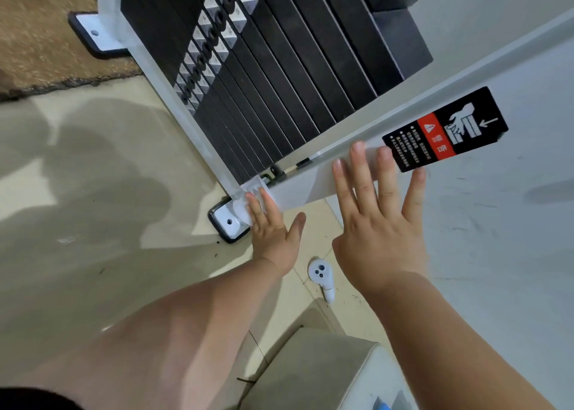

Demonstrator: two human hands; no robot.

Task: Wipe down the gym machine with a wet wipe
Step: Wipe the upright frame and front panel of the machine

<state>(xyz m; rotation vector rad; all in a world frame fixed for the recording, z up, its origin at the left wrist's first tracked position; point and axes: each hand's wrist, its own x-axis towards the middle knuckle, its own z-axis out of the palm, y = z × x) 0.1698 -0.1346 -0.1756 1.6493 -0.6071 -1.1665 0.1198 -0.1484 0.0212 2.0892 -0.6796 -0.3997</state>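
The gym machine's white frame post (310, 186) runs diagonally from the floor foot to the upper right, with a black weight stack (279, 68) behind it. My left hand (273, 226) presses a white wet wipe (243, 206) flat against the bottom of the post, beside the bolted foot plate (228, 221). The wipe is partly hidden under my fingers. My right hand (379, 214) lies flat with fingers spread on the post higher up, its fingertips reaching a black and red warning sticker (444, 130).
A white handheld controller (321, 276) lies on the tiled floor between my forearms. A second foot plate (93, 34) sits on a brown mat (37, 37) at the upper left. A grey wall (503, 223) stands right of the post. A beige padded block (310, 369) is near my knee.
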